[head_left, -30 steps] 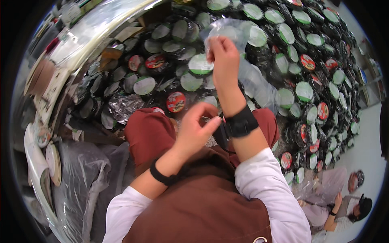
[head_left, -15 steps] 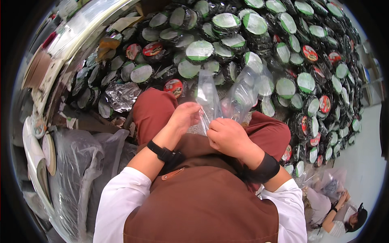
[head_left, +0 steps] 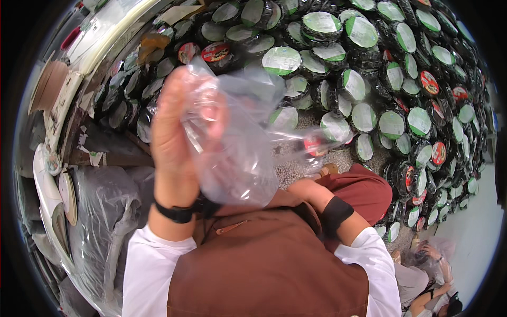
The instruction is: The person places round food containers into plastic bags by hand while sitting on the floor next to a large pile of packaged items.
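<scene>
My left hand (head_left: 174, 121) is raised at centre-left, its fingertips blurred and partly covered by film. It grips a clear plastic bag (head_left: 237, 158), which hangs puffed out in front of my lap. Lower down, only the wrist and back part of my right hand (head_left: 302, 189) show. The bag and my forearm hide its fingers, so I cannot see what it holds. Beyond the bag lies a big heap of round packs (head_left: 322, 24) in dark clear wrap, most with green and white lids and some with red ones.
Grey plastic sheeting (head_left: 100, 227) covers something at my left, beside a white rounded panel (head_left: 48, 195). Speckled floor (head_left: 296, 168) shows between my knees and the heap. A co-worker (head_left: 422, 280) sits at the lower right by a pale wall (head_left: 470, 232), handling clear film.
My left hand has risen and swung left, drawing the bag up and toward me, where it has spread wider. The right hand has dropped behind it. The view has shifted slightly.
</scene>
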A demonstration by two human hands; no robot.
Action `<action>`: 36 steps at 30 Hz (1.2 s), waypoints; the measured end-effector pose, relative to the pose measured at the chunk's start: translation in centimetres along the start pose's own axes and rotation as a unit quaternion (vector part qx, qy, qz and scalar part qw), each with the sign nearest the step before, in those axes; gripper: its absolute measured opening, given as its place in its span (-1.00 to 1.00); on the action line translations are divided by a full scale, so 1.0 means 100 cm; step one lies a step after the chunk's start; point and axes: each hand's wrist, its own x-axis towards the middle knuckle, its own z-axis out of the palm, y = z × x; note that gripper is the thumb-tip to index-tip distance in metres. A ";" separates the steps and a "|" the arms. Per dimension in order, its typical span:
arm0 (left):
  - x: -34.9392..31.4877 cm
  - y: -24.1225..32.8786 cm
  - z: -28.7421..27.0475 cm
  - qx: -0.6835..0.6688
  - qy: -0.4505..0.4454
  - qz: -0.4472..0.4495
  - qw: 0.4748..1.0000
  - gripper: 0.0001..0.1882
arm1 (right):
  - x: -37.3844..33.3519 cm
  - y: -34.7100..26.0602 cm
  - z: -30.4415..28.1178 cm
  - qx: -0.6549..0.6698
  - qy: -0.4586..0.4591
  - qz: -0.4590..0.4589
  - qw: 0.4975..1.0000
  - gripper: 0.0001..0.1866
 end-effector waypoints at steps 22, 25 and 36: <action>-0.015 -0.077 -0.034 0.250 -0.215 0.009 0.944 -0.81 | -0.072 -0.030 -0.108 0.525 0.370 0.021 0.767 -0.84; -0.019 -0.045 -0.060 0.044 -0.187 -0.130 0.973 -0.84 | -0.073 0.006 -0.074 0.517 0.460 0.180 0.699 -0.77; 0.022 -0.013 -0.080 0.267 0.011 -0.129 0.955 -0.76 | -0.156 0.002 -0.060 0.631 0.381 -0.237 0.633 -0.67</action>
